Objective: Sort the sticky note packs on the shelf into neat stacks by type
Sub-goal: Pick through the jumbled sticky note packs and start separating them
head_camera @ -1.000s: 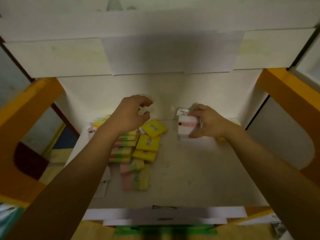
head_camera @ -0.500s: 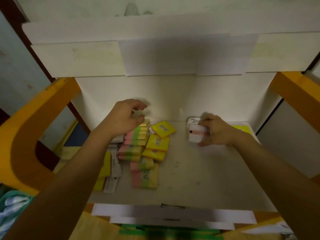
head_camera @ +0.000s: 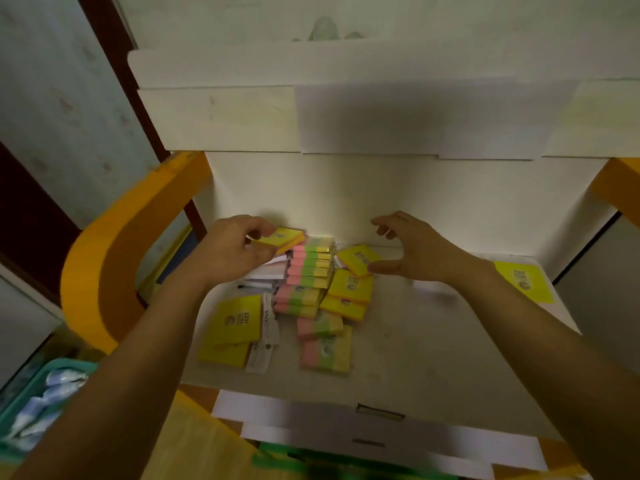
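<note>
- "2201" is printed sideways on the large yellow pack (head_camera: 235,323) at the shelf's left front.
- "2201" also shows on the yellow pack (head_camera: 523,280) at the far right.
- The white strip (head_camera: 268,329) beside the left yellow pack reads "stick"; the rest is too blurred.
- Print on the small yellow packs (head_camera: 351,287) is too small to make out.

dim room: white shelf (head_camera: 433,358) on orange frame (head_camera: 114,258) (patterned wall (head_camera: 62,109) left).

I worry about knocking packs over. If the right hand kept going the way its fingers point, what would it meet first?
Probably the small yellow pack by the right hand's thumb, then the tall striped stack; depth is unclear.
</note>
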### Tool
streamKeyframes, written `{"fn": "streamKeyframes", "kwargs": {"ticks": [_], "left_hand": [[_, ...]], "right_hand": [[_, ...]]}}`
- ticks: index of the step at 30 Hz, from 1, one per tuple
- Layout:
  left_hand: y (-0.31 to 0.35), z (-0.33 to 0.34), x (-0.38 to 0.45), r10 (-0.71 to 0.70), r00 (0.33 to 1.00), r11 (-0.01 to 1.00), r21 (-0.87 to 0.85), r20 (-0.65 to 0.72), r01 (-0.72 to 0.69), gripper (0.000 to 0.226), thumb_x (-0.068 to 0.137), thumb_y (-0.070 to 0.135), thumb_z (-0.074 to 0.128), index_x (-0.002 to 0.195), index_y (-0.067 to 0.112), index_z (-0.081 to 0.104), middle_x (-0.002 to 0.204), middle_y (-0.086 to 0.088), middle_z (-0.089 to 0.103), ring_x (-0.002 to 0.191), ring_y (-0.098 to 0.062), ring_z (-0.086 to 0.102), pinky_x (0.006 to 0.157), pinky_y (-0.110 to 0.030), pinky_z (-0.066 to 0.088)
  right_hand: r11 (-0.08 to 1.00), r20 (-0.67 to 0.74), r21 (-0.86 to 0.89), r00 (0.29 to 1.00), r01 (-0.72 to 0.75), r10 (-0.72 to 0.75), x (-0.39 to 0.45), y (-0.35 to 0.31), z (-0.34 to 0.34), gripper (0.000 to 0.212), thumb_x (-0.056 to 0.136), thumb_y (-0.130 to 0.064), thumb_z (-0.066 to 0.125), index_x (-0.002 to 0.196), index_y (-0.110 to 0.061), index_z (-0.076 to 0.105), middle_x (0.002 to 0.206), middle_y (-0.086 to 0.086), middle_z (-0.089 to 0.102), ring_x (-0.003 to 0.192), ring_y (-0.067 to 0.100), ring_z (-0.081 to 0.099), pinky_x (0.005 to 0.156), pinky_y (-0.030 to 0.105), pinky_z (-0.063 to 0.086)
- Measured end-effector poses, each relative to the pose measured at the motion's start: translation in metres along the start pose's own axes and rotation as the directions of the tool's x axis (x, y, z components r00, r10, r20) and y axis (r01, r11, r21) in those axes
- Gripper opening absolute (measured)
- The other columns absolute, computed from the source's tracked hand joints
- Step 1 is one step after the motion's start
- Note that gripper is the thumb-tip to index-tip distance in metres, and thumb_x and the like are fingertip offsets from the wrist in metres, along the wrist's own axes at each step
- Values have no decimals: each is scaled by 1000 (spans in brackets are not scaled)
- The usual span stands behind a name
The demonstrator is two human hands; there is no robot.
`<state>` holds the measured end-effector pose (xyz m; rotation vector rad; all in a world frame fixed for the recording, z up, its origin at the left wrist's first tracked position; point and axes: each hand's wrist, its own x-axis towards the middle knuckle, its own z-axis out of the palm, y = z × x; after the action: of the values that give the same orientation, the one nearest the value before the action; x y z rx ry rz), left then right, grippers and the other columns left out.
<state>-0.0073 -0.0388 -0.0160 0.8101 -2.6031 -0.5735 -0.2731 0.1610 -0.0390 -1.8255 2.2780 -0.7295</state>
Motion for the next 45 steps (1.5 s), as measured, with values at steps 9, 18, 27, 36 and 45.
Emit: {"fn": "streamKeyframes", "kwargs": {"ticks": [9,18,27,36,45], "left_hand": [[-24,-3,-23,-34,998,998,44,-45,36,26,86,24,75,112,21,71,95,10,61,78,5,55,63,2,37],[-40,11,-30,-29,1000,999,41,-8,30,36,88,39,67,114,14,71,107,-2,70,94,-14,62,79,-25,48],[-42,8,-32,-74,997,997,24,-12,74,33,94,38,61,114,14,73,109,-2,71,98,-15,64,85,-29,52],[-40,9,-31,-49,998,999,20,-47,50,26,94,33,65,111,15,73,105,-2,71,95,-15,63,82,-30,52],[-36,6,-28,-25,998,999,22,-50,26,18,94,26,66,109,17,73,100,1,69,90,-13,60,76,-24,47]], "right_hand": [[999,53,-6,998,-36,36,41,-23,28,68,78,-40,78,133,-9,52,119,8,55,108,19,54,90,21,36],[988,179,-68,972,-141,151,100,-43,57,61,84,-49,68,120,1,62,118,17,62,112,30,53,91,29,36],[984,278,-105,946,-142,166,96,-46,78,53,87,-54,62,112,-8,67,117,15,43,117,26,41,104,32,36],[986,255,-30,952,-167,169,84,-47,77,41,83,-45,71,100,-9,61,103,10,61,97,28,59,84,36,49],[954,193,-247,956,-171,222,86,-39,60,77,62,-63,79,116,-13,59,114,7,60,104,26,57,89,37,48]]}}
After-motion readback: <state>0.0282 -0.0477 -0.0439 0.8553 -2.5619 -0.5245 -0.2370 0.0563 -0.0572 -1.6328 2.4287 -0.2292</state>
